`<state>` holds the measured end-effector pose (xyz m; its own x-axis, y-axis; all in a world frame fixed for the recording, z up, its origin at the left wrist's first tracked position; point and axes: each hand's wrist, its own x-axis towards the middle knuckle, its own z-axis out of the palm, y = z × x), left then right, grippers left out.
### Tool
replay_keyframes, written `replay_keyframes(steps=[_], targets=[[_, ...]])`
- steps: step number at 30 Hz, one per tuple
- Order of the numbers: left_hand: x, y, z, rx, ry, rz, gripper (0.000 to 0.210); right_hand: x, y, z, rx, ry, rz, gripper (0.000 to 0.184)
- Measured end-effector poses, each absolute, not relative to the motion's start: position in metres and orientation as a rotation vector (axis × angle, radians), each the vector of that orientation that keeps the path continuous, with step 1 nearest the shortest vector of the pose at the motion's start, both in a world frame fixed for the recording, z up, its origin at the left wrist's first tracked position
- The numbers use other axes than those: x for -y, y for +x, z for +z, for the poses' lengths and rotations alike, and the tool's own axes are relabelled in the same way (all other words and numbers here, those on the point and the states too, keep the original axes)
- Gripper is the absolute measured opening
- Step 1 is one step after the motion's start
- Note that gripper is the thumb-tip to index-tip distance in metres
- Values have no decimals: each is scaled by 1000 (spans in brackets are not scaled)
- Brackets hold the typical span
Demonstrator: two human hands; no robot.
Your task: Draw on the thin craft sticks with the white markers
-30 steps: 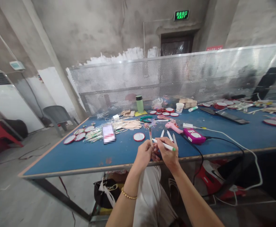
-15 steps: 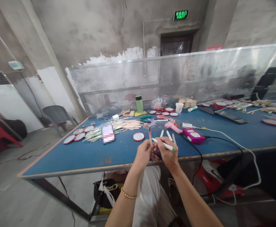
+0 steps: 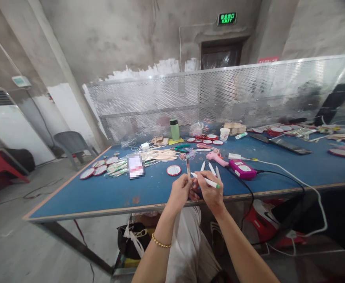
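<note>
Left hand pinches a narrow stick at its one o'clock; right hand holds a marker, tip beside it. Marking appears under way; plain sticks, eleven o'clock, likely remain.

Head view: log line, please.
left hand: holds wooden stick | right hand: holds green-ended white marker | tip: near stick, contact unclear | nearby: red-rimmed white disc

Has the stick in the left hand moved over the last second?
No: judged against the green bottle, the stick in the left hand shows no visible shift.
</note>
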<state>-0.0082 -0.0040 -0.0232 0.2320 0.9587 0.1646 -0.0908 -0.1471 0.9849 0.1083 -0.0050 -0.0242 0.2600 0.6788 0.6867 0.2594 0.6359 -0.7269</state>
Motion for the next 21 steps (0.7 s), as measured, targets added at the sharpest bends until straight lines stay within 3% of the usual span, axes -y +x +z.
replay_keyframes(steps=[21], targets=[[5,-8,-22,-893,1378,1178,36,6,108,-25,1348,-830,316,18]])
